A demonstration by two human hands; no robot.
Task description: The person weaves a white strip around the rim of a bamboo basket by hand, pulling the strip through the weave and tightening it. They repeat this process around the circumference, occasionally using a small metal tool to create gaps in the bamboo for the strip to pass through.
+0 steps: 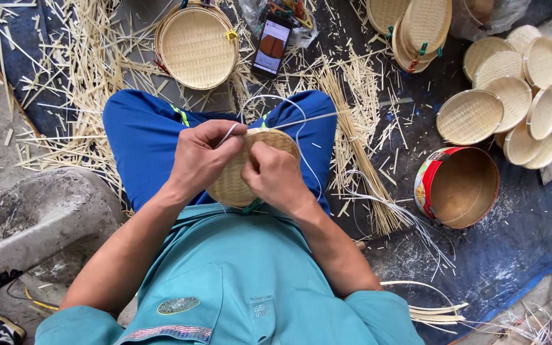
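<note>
Head view: we pinch a thin white strip (269, 102) in our left hand (202, 156); our right hand (276, 176) fingers press the small woven basket (231, 185) beneath them.

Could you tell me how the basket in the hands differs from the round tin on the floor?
The basket is woven of pale strips; the tin is smooth, with a red printed side. The basket rests on the lap between the left hand and right hand; the tin lies alone on the floor. Both are round and shallow.
</note>
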